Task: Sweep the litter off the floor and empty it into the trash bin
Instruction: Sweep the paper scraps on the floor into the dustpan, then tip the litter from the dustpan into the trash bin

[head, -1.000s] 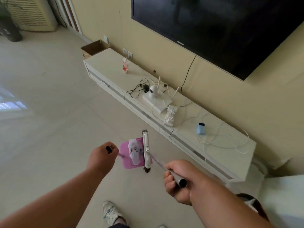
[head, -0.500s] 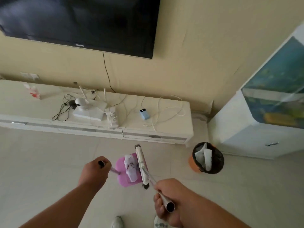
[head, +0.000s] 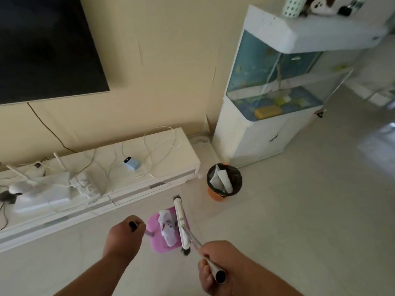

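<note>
View: looking down from head height at two bare forearms reaching forward over a pale tiled floor (head: pixel 299 210).
Left hand: the left hand (head: pixel 123 233) is closed in a fist around the dark-tipped handle of a pink dustpan (head: pixel 165 230), which sits low, just ahead of the hand.
Right hand: the right hand (head: pixel 222 265) is closed around the metal tube handle of a broom (head: pixel 181 224); the tube's open end points toward the camera.
Broom head: white, long and narrow, with dark bristles showing at both ends; it lies along the right edge of the dustpan, touching it.
Litter: a crumpled white piece of paper or tissue (head: pixel 167 228) with dark marks rests in the dustpan, pressed against the broom head.
Trash bin: a small round orange trash bin (head: pixel 223 182) with a black liner stands on the floor, ahead and to the right of the dustpan and apart from it; white paper scraps already stick up inside it.
TV stand: a low white TV stand (head: pixel 166 150) runs along the wall on the left, carrying a white router with antennas (head: pixel 40 189), tangled white cables and a small light blue device (head: pixel 131 163).
Wall: cream coloured, with a dark television (head: pixel 42 45) mounted at upper left.
Fish tank: a fish tank (head: pixel 275 73) on a white cabinet stands in the corner just behind the trash bin.
</note>
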`<state>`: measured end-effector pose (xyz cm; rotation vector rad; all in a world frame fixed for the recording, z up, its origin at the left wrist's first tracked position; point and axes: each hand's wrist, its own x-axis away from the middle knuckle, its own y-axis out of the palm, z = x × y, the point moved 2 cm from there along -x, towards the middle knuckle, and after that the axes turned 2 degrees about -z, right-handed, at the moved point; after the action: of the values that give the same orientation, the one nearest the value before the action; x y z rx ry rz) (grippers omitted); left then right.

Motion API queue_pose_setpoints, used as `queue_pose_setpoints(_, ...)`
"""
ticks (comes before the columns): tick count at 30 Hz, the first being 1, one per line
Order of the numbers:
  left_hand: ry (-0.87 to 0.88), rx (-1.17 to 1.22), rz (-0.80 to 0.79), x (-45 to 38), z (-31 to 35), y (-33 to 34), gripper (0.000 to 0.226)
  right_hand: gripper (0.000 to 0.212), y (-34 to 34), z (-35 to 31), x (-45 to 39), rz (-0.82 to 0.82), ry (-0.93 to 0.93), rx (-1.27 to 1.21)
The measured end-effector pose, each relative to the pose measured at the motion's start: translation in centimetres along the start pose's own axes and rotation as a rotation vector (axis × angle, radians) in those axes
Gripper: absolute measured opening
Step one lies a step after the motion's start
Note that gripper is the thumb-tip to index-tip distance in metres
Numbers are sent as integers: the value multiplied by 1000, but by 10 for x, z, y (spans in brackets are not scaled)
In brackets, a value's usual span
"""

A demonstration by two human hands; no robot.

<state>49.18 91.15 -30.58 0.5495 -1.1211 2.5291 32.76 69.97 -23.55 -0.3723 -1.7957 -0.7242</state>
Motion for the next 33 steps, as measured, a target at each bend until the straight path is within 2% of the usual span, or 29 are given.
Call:
queue_pose_setpoints(5,66,-32,-36,8,27,23,20,8,-24,2,12,23,-49,-65)
queue_pose_setpoints(12,54,-63,2,24,57,65,19,5,-81,-12,24,5,-57,-49)
queue_pose_setpoints(20,-54,11,160,73,115,132,22,11,-177,-58,55,-44,-78,189)
queue_pose_setpoints(24,-92,62,230,94,150,160,22,8,-221,-80,81,-81,-52,193)
queue_pose_setpoints(31,-73,91,333,135,198,168,23,28,-268,-109,123,-86,-232,409)
queue_pose_setpoints(33,-45,92,364,140,214,165,22,26,-278,-114,135,-107,-235,360)
